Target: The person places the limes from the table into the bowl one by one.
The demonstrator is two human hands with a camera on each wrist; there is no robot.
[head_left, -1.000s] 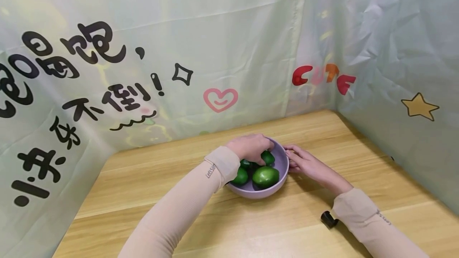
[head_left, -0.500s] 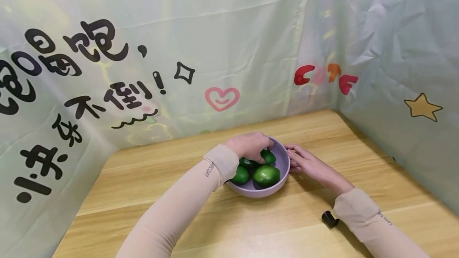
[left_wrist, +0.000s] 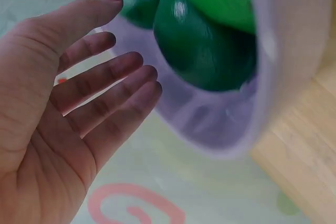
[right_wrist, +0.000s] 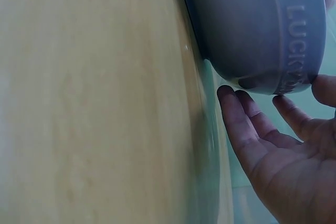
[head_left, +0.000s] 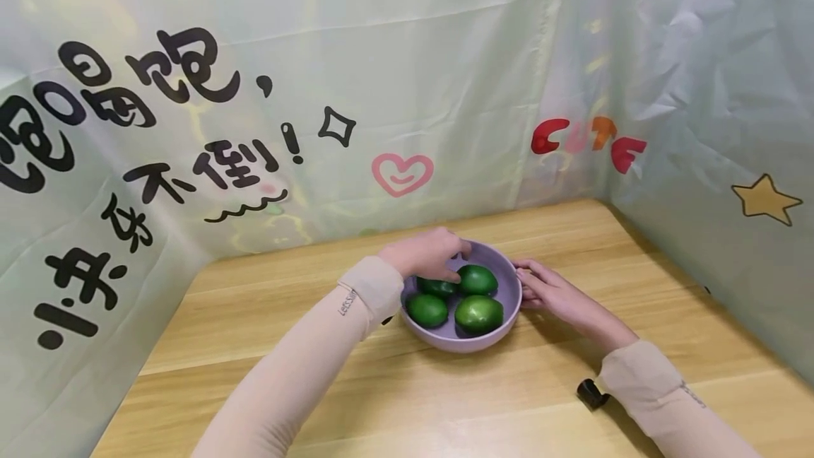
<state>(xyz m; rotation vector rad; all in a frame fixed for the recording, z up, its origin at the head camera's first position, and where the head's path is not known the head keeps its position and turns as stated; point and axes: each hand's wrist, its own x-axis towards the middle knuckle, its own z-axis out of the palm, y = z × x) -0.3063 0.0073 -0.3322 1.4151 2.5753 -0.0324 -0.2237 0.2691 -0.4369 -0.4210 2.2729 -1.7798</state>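
Note:
A lilac bowl [head_left: 461, 343] stands on the table with several glossy green lime-like fruits [head_left: 478, 314] in it. My left hand [head_left: 422, 254] is over the bowl's far left rim, fingers spread and nothing in them. In the left wrist view, that hand's fingers [left_wrist: 123, 100] stand apart from the dark green fruit [left_wrist: 202, 45], and its thumb tip lies near another. My right hand [head_left: 559, 295] touches the bowl's right outer side with extended fingertips. From the right wrist view, the fingers [right_wrist: 244, 124] lie against the bowl's lower wall, below raised lettering.
The light wooden table [head_left: 483, 408] is bounded by printed fabric walls [head_left: 445, 90] at the back and sides. A small black piece [head_left: 591, 394] sits by the right cuff.
My left hand has drawn back up and left from the fruits, leaving more of them visible. The right hand stays at the bowl's side. The head view has shifted slightly.

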